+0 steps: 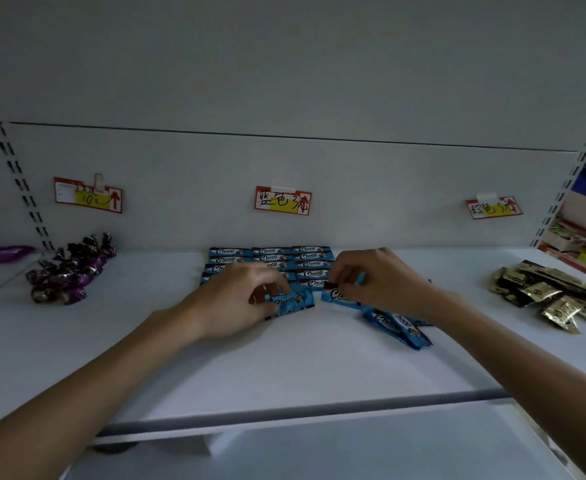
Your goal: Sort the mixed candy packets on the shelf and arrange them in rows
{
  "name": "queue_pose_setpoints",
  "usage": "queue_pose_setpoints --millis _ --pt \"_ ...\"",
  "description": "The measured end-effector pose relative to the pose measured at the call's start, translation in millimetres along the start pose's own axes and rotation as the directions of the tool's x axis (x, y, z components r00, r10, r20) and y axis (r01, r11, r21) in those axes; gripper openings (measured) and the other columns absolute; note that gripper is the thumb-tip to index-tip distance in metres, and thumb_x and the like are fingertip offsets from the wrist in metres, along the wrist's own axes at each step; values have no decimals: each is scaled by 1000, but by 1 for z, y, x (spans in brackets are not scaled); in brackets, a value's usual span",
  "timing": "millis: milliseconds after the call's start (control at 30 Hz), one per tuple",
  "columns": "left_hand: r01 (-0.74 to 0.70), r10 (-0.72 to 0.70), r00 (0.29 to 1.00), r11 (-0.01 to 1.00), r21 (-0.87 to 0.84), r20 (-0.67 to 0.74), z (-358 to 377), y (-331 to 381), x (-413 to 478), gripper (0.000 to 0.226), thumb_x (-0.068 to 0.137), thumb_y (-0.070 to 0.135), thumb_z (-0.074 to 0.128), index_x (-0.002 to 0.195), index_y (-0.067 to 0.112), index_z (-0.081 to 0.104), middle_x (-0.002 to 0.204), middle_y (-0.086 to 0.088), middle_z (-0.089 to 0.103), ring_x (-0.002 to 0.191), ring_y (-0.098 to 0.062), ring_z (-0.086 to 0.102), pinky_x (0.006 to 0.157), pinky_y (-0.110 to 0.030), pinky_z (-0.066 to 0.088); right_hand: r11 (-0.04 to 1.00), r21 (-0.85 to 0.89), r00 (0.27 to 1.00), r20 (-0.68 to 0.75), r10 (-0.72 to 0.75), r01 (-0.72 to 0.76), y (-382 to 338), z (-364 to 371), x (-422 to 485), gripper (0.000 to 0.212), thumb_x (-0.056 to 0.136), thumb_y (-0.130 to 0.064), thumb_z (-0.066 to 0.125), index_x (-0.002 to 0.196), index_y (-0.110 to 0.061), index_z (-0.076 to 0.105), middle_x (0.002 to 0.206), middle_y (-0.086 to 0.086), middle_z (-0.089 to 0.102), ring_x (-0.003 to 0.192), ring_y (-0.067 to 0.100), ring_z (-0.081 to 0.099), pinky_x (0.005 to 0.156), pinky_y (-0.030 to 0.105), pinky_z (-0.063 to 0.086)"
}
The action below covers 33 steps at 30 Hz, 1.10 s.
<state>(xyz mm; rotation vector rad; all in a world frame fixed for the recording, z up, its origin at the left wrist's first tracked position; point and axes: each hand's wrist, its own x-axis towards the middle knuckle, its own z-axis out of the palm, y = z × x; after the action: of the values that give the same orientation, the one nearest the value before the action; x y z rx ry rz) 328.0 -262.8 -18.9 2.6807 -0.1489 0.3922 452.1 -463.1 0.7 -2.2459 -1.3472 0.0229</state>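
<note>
The blue Choco packet (290, 301) lay at the middle of the white shelf (284, 372), pinched between the curled thumb and fingers of the left hand (239, 299), its printed face up. Just beside it, at three o'clock, a second blue packet (333, 295) was gripped by the right hand (381, 282), whose fingers were bent down over its top edge; the two packets' near ends were close, and I could not tell if they touched.

At twelve o'clock from the hands, against the back panel (284, 168), sorted blue packets (307, 261) sat in tidy rows, three across, partly hidden by both hands. At four o'clock from the right hand a loose heap of blue packets (397, 325) lay overlapping at angles, under the right wrist.

Well apart at nine o'clock, a pile of purple wrapped candies (70, 271) ran diagonally toward the back. Past it, a purple bag (2, 253) lay at the far left. At three o'clock, near the shelf's right end, gold packets (554, 296) lay jumbled.

On the back panel hung three red-edged price tags: a left tag (88, 195) above the purple candies, a middle tag (282, 200) above the blue rows, and a right tag (494, 207) above the gold packets, each with handwriting.
</note>
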Motion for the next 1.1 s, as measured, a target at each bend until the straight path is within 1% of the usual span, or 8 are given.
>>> queue_pose_setpoints --millis 267,400,533,633,767,900,967,1100 --pt "12 -10 999 999 49 -53 -8 -27 -25 17 84 19 65 99 24 71 97 10 64 89 -2 55 82 -20 43 994 48 990 90 -105 101 -12 11 4 7 80 -18 71 86 -21 69 79 -16 66 73 -4 60 65 5 42" --pt "19 -14 993 999 43 -121 -11 -26 -25 31 78 41 52 99 26 70 96 13 63 92 -2 52 82 -22 42 996 67 995 72 -67 62 -8 6 4 4 86 -23 65 85 -25 69 80 -19 65 73 -7 58 66 5 42" --pt "14 -14 1000 995 94 -4 -9 -15 -19 49 72 64 57 105 29 66 97 17 60 89 0 53 78 -23 47 999 28 981 188 -37 33 -7 9 0 12 80 -28 70 91 -28 67 84 -13 66 76 -4 58 66 5 42" --pt "6 -10 999 995 95 47 -4 -5 -7 31 80 40 69 106 23 66 97 8 64 83 -4 57 73 -18 47 1000 3 974 228 -6 6 -8 8 2 19 81 -27 71 98 -30 64 89 -13 65 79 -5 57 67 3 40" --pt "33 -34 999 996 80 19 -4 -1 4 20 84 18 64 104 20 68 90 4 68 71 -2 57 62 -6 40 999 -40 977 212 11 -3 -5 3 2 20 82 -30 69 101 -27 65 90 -13 65 77 -11 55 67 2 39" --pt "58 -60 997 998 -39 -45 -6 -1 9 15 86 12 62 98 18 70 84 5 69 74 -3 62 69 -16 50 995 -95 967 256 -8 33 -5 3 -2 22 81 -36 69 100 -26 66 94 -14 62 77 -11 52 67 3 38" --pt "40 -41 999 999 -31 -36 -4 -2 11 15 87 14 62 99 19 70 90 6 70 77 0 61 66 -6 43 996 -80 980 201 -9 26 -5 3 -1 12 85 -26 65 97 -24 68 90 -13 64 77 -10 54 67 3 38" --pt "-6 6 999 1000 1 -35 -2 -5 10 16 90 16 59 102 19 70 96 11 66 81 5 54 69 -1 35 997 -79 994 104 27 -19 -1 1 2 19 87 -12 57 99 -22 68 79 -15 64 73 -14 57 66 0 39"
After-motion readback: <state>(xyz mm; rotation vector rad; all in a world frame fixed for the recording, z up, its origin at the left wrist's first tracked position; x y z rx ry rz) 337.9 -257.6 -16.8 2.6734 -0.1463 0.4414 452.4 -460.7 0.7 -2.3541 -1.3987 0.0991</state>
